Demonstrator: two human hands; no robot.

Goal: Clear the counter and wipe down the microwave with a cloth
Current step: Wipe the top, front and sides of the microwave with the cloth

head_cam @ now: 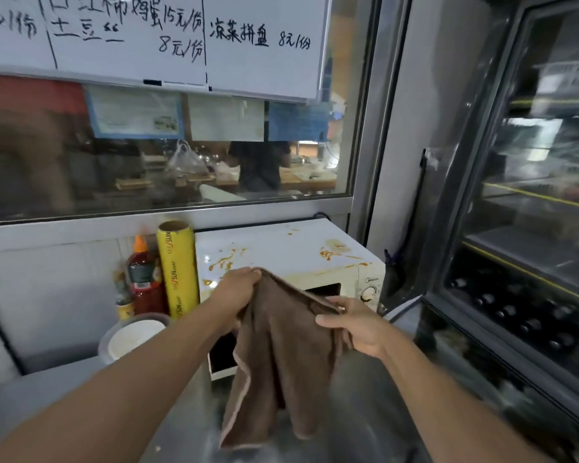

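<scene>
Grey steel counter [47, 389] runs below a glass serving window [168, 168] with a handwritten whiteboard menu [181, 38] above. On it sits a white microwave [281, 252], its top smeared with orange sauce. Just left of the microwave stand a yellow roll of cling film [178, 269], a red sauce bottle [142, 279] and a round lidded plastic tub [131, 339]. Before the microwave's door, the left hand [238, 289] and right hand [355, 325] each pinch an upper edge of a brown terry cloth [281, 355], which hangs between them.

brown cloth [281, 355] hangs limp before the white microwave [281, 252], whose top shows orange sauce smears.
</scene>
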